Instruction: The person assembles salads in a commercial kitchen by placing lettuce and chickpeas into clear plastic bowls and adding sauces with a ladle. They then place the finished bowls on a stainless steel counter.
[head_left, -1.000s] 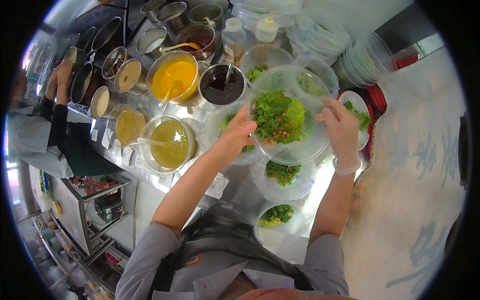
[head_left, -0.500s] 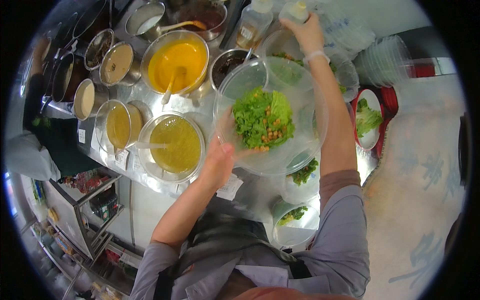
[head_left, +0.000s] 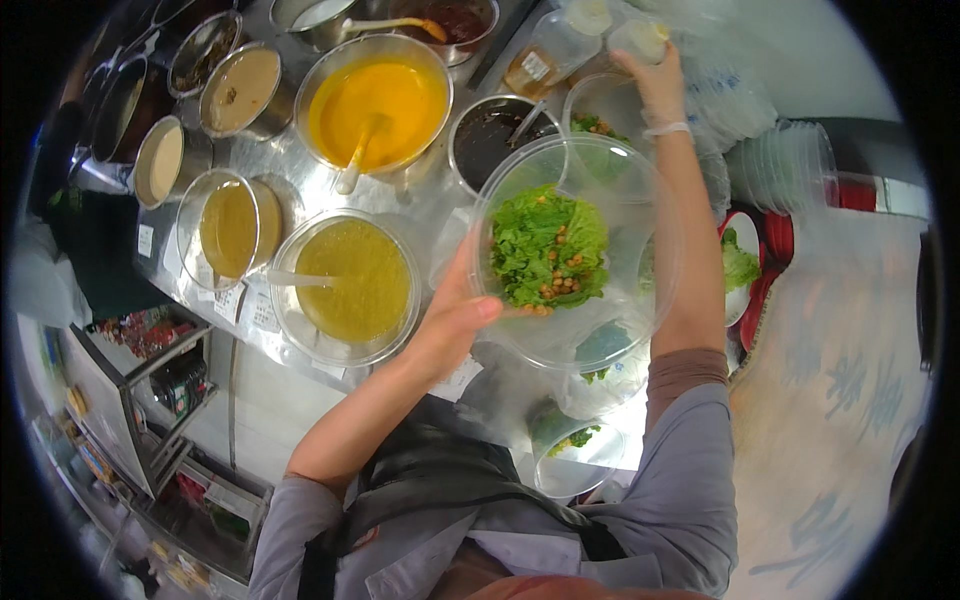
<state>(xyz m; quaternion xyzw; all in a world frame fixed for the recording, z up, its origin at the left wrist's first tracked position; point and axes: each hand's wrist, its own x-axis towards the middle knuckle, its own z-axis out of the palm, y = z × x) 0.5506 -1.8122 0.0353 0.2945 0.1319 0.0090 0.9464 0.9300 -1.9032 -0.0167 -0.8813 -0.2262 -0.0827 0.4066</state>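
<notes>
My left hand point(head_left: 455, 325) grips the side of a large clear plastic bowl point(head_left: 640, 310), thumb on its rim. Green lettuce point(head_left: 540, 240) with chickpeas point(head_left: 565, 270) sits inside, and the bowl is held above the counter. At the far right, my right hand point(head_left: 660, 90) is closed around a translucent squeeze bottle point(head_left: 635, 38) with a yellowish tip. Beside that bottle is another clear bottle point(head_left: 545, 65) with brown liquid in its lower part. Partly covered by the held bowl, another clear bowl point(head_left: 580, 90) with greens and chickpeas is on the counter.
On the left stand a pot of orange sauce point(head_left: 445, 75) with a ladle, a dark sauce pot point(head_left: 490, 150) and a bowl of yellow-green dressing point(head_left: 350, 290). Stacked clear bowls point(head_left: 785, 165) and a red-rimmed dish point(head_left: 738, 300) are at right. Another person's dark clothing point(head_left: 100, 240) shows far left.
The held bowl has shifted a little to the right and nearer me, still in my left hand. My right hand keeps its grip on the squeeze bottle. The whole view has shifted slightly.
</notes>
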